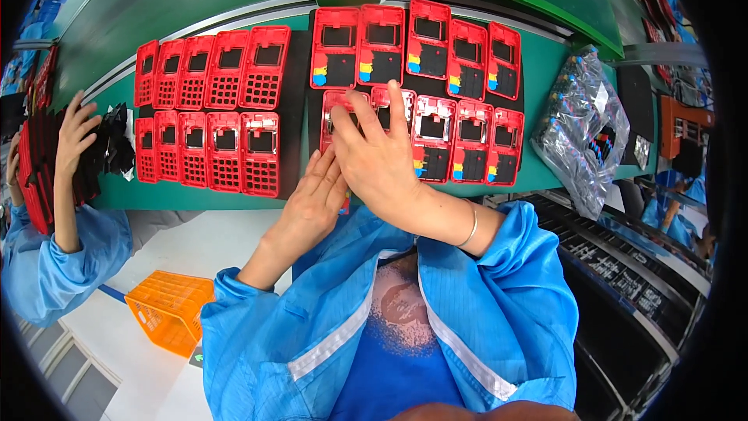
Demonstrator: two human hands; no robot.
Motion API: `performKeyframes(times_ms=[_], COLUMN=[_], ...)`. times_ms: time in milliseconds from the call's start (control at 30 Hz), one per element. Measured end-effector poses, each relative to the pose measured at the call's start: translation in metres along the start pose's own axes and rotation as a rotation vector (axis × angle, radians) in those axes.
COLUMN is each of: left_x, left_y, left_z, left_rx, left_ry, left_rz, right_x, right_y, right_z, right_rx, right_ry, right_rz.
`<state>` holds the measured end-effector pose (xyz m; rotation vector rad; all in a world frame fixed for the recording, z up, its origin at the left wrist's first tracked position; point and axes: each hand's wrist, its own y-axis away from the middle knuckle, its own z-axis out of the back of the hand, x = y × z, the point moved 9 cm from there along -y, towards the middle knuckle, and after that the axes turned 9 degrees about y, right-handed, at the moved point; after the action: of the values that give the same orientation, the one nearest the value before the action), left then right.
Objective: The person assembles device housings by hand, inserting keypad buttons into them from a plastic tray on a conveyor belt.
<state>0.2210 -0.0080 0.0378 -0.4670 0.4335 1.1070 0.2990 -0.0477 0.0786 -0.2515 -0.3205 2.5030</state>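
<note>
Both my hands are at the red plastic device housing [333, 99] at the left end of the near right-hand row. My right hand [379, 164] is open over it, fingers spread, some reaching onto the neighbouring housing. Close beside its wrist side, my left hand [312, 199] has its fingers pressed together, tips at the housing's lower end and partly hidden under the right hand. What they hold, if anything, cannot be made out. A small coloured piece [345, 203] shows between the hands. Other housings [428, 37] around have dark windows and yellow, blue and red key pieces.
On the left, two rows of red housings [226, 139] with bare key holes lie on the green bench [300, 187]. A clear plastic bag [584, 132] of coloured parts lies right. A co-worker's hand [75, 136] is far left, near stacked red housings [37, 164]. An orange crate [167, 304] stands below.
</note>
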Motion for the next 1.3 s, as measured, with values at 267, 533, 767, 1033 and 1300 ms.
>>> performKeyframes(times_ms=[267, 533, 767, 1033, 1300], left_x=[0.004, -0.001, 0.004, 0.031, 0.054], left_y=[-0.001, -0.008, -0.033, -0.091, -0.138], left_z=[-0.001, 0.029, 0.063, 0.080, 0.038], left_rx=[0.006, 0.043, -0.103, -0.088, 0.067], left_ry=[-0.008, 0.179, 0.328, 0.250, 0.005], left_rz=[-0.012, 0.058, 0.016, 0.095, 0.055], right_x=[0.001, -0.152, -0.176, -0.173, -0.158], right_y=[0.032, 0.049, 0.054, 0.017, -0.004], right_z=[0.000, 0.024, 0.009, 0.019, -0.004], right_rx=[-0.061, -0.235, -0.113, -0.226, -0.192], right_ry=[-0.165, -0.024, -0.027, -0.251, -0.133], right_rz=[0.105, -0.306, -0.260, -0.142, -0.067])
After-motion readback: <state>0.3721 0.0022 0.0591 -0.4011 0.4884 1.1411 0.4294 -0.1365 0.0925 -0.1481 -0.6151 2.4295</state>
